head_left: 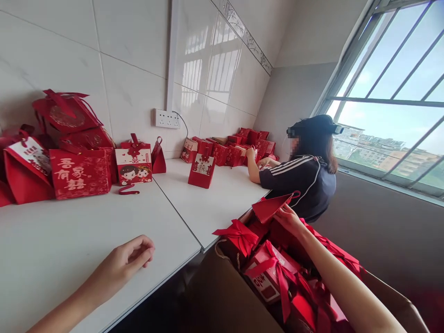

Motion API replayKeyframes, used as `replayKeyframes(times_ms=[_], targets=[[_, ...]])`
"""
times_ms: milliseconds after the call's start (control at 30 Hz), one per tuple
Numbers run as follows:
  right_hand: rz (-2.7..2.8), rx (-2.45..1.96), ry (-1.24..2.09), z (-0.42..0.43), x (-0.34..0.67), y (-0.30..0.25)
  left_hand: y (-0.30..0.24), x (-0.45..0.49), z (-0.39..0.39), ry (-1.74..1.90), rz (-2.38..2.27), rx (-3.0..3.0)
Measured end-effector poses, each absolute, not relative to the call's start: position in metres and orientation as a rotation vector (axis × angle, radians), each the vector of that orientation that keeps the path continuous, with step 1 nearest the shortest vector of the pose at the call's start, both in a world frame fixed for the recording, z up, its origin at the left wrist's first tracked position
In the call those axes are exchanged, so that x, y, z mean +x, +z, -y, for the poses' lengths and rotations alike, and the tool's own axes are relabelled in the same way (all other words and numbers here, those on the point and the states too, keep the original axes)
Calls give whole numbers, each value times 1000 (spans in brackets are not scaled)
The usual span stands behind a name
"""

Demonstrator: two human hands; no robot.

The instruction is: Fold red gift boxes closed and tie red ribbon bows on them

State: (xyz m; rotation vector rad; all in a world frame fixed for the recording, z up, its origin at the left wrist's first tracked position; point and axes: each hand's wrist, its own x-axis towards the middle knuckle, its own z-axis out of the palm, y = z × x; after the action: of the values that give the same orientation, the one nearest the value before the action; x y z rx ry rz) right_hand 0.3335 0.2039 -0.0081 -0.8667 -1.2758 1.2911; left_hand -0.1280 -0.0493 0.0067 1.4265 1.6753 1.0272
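My right hand grips a red gift box that tapers to a ribbon loop, holding it tilted above a large cardboard carton. Inside the carton lie many red boxes tied with satin bows, among them a bow-tied box with white lettering. Over the white table, my left hand has its fingers loosely curled, with nothing visible in them. Beyond it, a red ribbon piece lies in front of a gift box with two cartoon figures.
A stack of red boxes stands at the left by the tiled wall. One tapered box stands mid-table. At the far end a co-worker handles items near more red boxes. A power strip is on the wall.
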Motion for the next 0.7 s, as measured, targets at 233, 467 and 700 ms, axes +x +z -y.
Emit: replayKeyframes(times_ms=[233,467,700], targets=[[1164,-778,1327,-197,329,1,0,-134,43,963,-1719,1331],[1147,-778,1344,-194,332,2,4,-121,48,1104,-1758,1320],[1294,-864,1277,-186,319,-5,7,-122,50,1087,-1739,1374]])
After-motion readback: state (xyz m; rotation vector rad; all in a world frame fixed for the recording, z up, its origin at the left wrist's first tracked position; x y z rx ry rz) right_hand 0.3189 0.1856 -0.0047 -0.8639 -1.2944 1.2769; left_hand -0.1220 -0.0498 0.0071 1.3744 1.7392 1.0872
